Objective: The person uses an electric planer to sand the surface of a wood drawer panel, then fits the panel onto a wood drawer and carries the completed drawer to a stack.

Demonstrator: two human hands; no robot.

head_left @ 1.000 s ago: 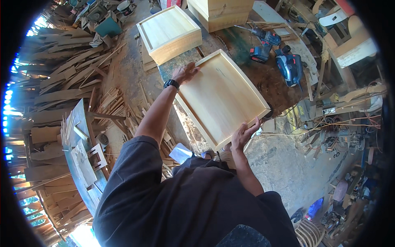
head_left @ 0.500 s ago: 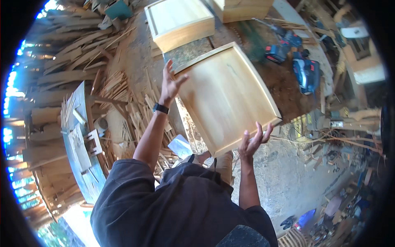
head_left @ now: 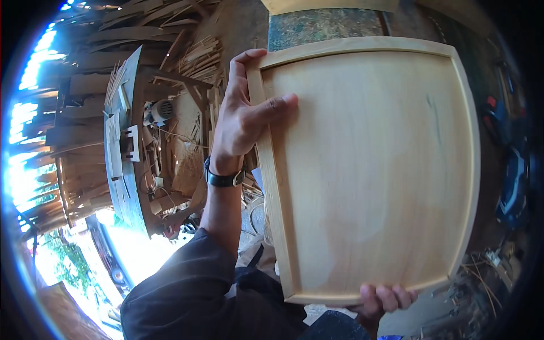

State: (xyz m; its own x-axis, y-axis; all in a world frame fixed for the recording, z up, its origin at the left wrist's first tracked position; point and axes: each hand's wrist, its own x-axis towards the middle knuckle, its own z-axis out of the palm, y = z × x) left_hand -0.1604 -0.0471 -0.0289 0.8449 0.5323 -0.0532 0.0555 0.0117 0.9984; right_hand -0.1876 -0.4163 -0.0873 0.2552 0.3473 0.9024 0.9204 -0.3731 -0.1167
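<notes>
Past the far end of what you hold, the dark, worn-topped wooden bench point(head_left: 323, 28) shows; a pale wooden box point(head_left: 334, 5), cut off by the frame, stands at its left edge. Toward the bench's right side lie a blue-and-black power tool point(head_left: 513, 187) and a blurred dark tool with red patches point(head_left: 494, 116). Off to your left, well apart, are a second, blue-grey-topped bench point(head_left: 131, 181), a round finned motor point(head_left: 161, 110) beside it and thin wooden strips point(head_left: 195, 62).

The pale wooden rectangular tray with a raised rim point(head_left: 368, 170) is before you, hiding much of the bench; you cannot tell whether its underside touches it. Its recessed face turns up toward you, its long axis running away from your body, the near end leaning slightly right.

Your left hand point(head_left: 241, 116) grips the left rim near the far corner, thumb over the panel; your right hand point(head_left: 385, 300) grips the near rim, fingers hooked over it.
</notes>
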